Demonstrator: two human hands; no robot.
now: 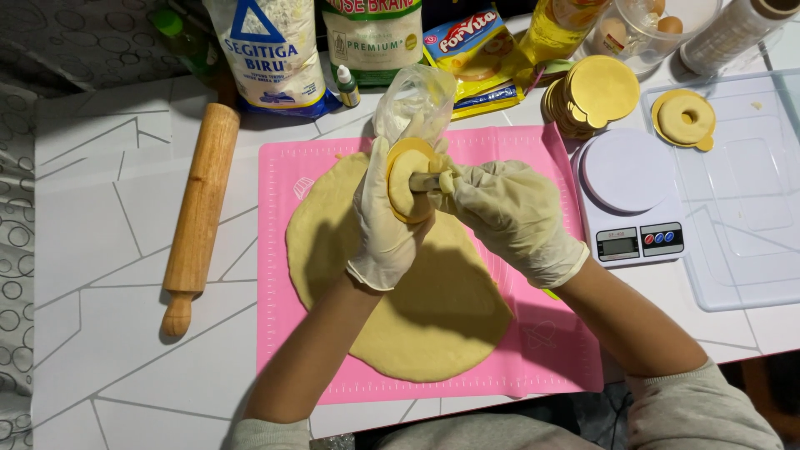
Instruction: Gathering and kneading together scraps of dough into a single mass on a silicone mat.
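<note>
Head view: left hand (pixel 382 225) holds gold disc (pixel 410 179) upright, face rightward.

One rolling pin (pixel 198 212), one scale (pixel 629 200), one pink mat (pixel 550 350), two gloved hands.

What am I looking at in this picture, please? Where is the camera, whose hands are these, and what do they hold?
There is no machine here. The one picture comes from a camera worn on a person's head, looking down at that person's own two gloved hands. The left hand holds a round golden disc with a piece of dough on it. The right hand pinches that dough at the disc's middle. Below them, a flat sheet of rolled dough lies on a pink mat on the white table. A wooden rolling pin lies to the left, and a small kitchen scale and a stack of golden discs to the right. Food packets stand along the far edge.
</note>
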